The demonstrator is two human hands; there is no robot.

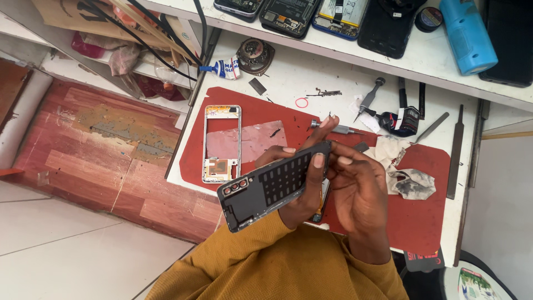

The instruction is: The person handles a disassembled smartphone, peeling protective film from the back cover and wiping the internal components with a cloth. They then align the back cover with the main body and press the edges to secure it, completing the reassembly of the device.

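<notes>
My left hand [300, 194] grips a dark grey phone back frame [266, 189] with camera holes at its lower left end. The frame is tilted above the red work mat [427, 222], and the thumb rests on its upper right part. My right hand [361, 203] is beside it on the right, fingers curled against the frame's right end. A dark part [318, 215] shows beneath, between the two hands; I cannot tell what it is. Mustard sleeves cover both arms.
On the mat lie a silver phone frame [222, 143], a screwdriver [340, 129] and a stained cloth [410, 182]. Around the mat are a glue tube [223, 68], a round speaker part [255, 55], metal files [455, 151] and a shelf with several opened phones [288, 15] and a blue cylinder [469, 36].
</notes>
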